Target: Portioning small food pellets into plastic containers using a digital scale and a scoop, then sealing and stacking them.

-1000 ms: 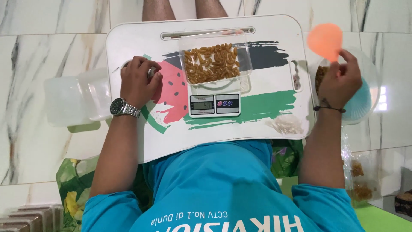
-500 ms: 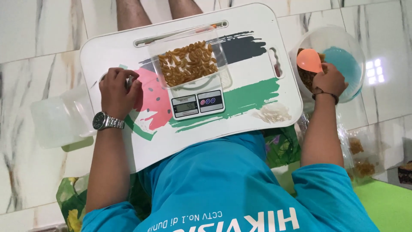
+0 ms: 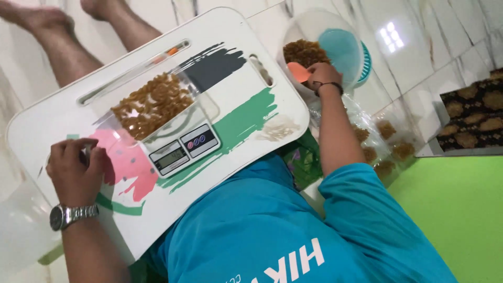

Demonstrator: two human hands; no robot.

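Note:
My right hand (image 3: pixel 324 76) grips an orange scoop (image 3: pixel 297 72) and dips it into a big clear tub (image 3: pixel 314 21) of brown snack pieces (image 3: pixel 304 52), next to a teal lid (image 3: pixel 340 50). My left hand (image 3: pixel 76 170), with a metal wristwatch, rests curled on the white lap tray (image 3: pixel 246 89). Something small and pale shows at its fingertips, but I cannot tell whether it is held. Between my hands a digital scale (image 3: pixel 183 147) carries a clear container (image 3: pixel 152 105) heaped with the same brown pieces.
Clear bags of packed snacks (image 3: pixel 387 141) lie on the floor by my right elbow. A green mat (image 3: pixel 461 209) is at the lower right. Bare legs stretch beyond the tray's far edge. Empty clear tubs (image 3: pixel 21 230) sit at the lower left.
My right hand has come down from holding the scoop up in the air and pushed it into the tub. The view has tilted and swung right. My left hand stays on the tray.

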